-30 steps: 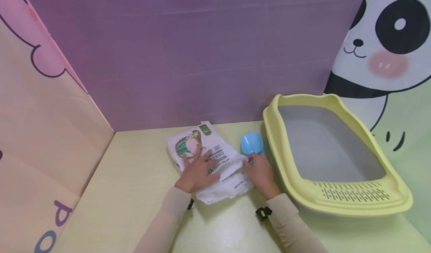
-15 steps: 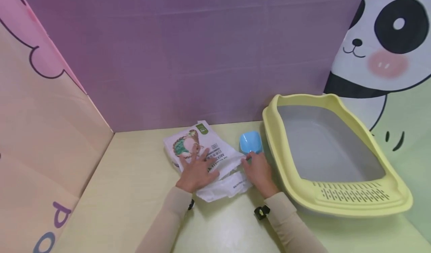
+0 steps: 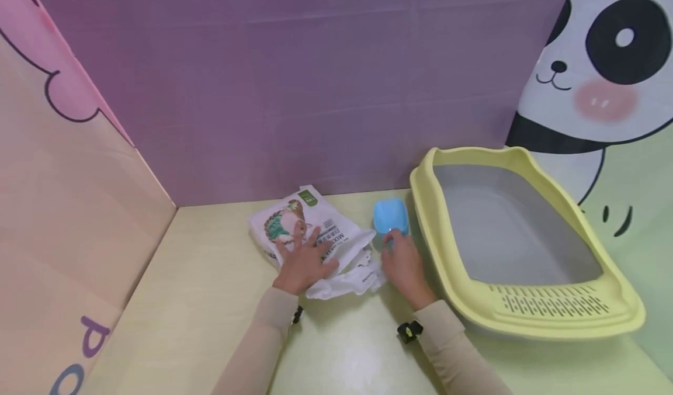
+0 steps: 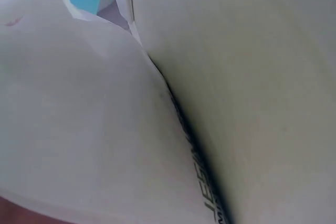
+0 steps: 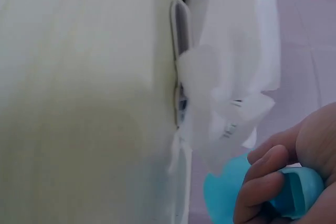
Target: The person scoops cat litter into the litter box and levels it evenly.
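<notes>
Two hands, apart, work over a pale worktop [image 3: 210,301]: the left hand [image 3: 303,264] rests with fingers spread on a white printed bag [image 3: 336,234], while the right hand [image 3: 403,266] curls round the handle [image 5: 311,190] of a blue scoop [image 3: 391,215]. The scoop lies just beyond the right hand, its bowl toward the purple backdrop [image 3: 336,91], its long axis running roughly from the person to the rear. It sits between the bag, on the left, and a yellow-rimmed tray [image 3: 441,231], close on the right. The bag slants from far left to near right, bringing its torn, crumpled mouth [image 3: 363,266] beside the right hand; whether the fingers touch that loose edge, I cannot tell from where I stand. Of the two, the right hand is nearer both mouth and tray.
</notes>
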{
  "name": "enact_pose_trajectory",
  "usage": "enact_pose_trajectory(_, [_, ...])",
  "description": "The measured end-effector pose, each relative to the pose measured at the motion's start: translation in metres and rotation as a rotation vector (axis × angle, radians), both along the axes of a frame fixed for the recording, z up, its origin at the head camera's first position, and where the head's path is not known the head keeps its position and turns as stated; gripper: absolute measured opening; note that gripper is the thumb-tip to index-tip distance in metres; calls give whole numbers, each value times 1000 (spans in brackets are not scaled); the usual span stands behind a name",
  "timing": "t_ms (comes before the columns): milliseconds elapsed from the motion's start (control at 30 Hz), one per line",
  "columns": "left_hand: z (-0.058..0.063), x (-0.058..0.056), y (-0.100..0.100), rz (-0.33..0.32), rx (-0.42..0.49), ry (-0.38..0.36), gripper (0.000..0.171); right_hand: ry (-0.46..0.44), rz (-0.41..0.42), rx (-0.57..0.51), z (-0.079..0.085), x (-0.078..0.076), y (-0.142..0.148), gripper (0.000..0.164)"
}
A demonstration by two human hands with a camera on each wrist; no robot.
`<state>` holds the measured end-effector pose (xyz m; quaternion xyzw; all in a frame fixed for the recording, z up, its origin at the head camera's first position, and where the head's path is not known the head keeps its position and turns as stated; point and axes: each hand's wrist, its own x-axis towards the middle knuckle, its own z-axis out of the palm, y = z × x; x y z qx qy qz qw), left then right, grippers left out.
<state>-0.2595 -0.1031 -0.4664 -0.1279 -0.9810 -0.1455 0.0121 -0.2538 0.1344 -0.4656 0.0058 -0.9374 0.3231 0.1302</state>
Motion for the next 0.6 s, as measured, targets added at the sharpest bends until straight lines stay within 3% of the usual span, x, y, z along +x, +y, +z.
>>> enact_pose_trajectory(167, [-3, -2, 1, 13, 11, -2, 64, 51, -2, -88, 10, 3, -1, 39])
enact_pose_trajectory(400, [-1, -2, 2, 31, 9, 41, 67, 45, -27, -160, 24, 13, -2, 52])
enact_pose_trajectory(600, [5, -1, 4, 0, 21, 107, 36, 31, 1, -186, 35, 22, -3, 50])
